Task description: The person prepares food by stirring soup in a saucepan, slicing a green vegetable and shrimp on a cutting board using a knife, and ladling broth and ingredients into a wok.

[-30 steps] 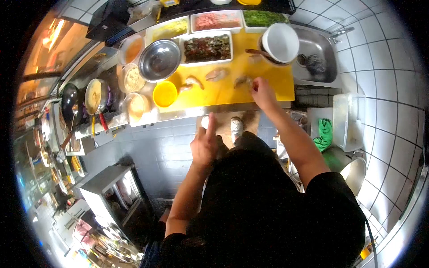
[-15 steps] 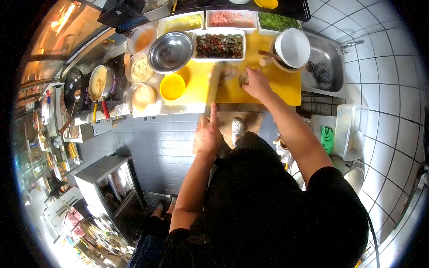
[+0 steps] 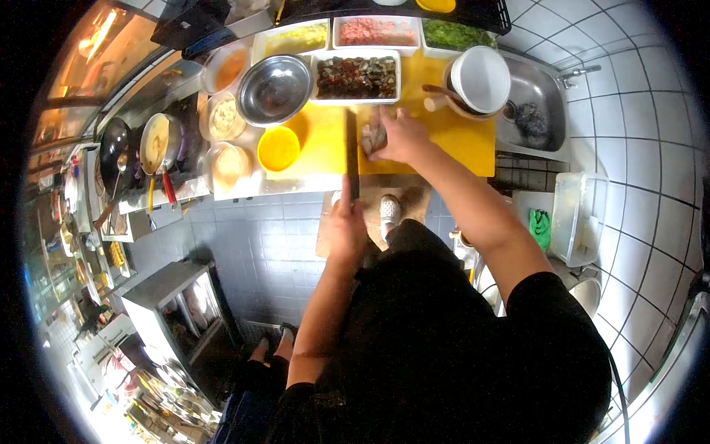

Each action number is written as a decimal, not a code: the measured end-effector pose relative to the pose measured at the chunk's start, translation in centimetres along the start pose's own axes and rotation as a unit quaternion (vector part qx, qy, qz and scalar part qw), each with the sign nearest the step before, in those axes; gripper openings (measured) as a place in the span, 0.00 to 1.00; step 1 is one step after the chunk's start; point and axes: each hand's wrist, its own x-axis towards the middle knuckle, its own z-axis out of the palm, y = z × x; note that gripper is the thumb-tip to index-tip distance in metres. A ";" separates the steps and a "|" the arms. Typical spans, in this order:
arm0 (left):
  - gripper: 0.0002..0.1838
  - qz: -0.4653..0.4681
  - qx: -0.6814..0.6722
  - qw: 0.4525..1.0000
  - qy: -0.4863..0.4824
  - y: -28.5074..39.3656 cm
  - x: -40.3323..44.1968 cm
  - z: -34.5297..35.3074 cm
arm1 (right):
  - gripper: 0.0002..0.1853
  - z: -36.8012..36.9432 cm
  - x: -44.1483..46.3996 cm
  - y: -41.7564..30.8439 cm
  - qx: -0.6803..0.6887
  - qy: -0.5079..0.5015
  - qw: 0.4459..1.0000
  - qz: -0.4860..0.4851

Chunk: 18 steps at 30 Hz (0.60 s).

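Observation:
My left hand (image 3: 345, 231) is closed around the handle of a knife (image 3: 352, 148), index finger stretched along it. The knife's long dark blade points away from me over the yellow cutting board (image 3: 466, 144). Just right of the blade, my right hand (image 3: 404, 138) has its fingers curled over some greyish food pieces (image 3: 372, 138), whose kind I cannot make out. Beyond the blade tip sits a white tray (image 3: 396, 98) of dark chopped food. A steel bowl (image 3: 275, 90) and a yellow bowl (image 3: 279, 149) stand left of the knife.
White trays of yellow, pink (image 3: 376, 33) and green food (image 3: 458, 35) line the back. A white tub (image 3: 481, 78) stands beside the sink (image 3: 543, 126) at right. Pans (image 3: 160, 140) rest on the stove at left. Another person's feet (image 3: 285, 342) show lower left.
My right hand has moved left, close to the blade, over the greyish pieces. The knife, blurred and slightly tilted before, now points straight ahead.

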 end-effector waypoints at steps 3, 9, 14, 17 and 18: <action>0.37 -0.158 -0.238 0.958 -0.029 -1.5 0.6 -1.6 | 0.66 0.2 -0.4 -0.1 0.006 0.040 0.999 -0.023; 0.38 -0.146 -0.332 0.926 -0.105 -3.8 1.5 1.6 | 0.63 0.1 -0.2 -0.2 0.107 0.033 0.991 -0.066; 0.38 -0.141 -0.389 0.900 -0.138 -3.6 1.9 2.9 | 0.57 2.5 0.4 1.2 0.092 0.085 0.989 -0.074; 0.38 -0.137 -0.374 0.903 -0.158 -2.5 2.2 2.1 | 0.54 1.3 -0.3 0.5 0.117 0.066 0.989 -0.058; 0.37 -0.134 -0.356 0.910 -0.165 -1.6 2.1 1.2 | 0.52 0.7 -0.9 0.2 0.130 0.060 0.988 -0.055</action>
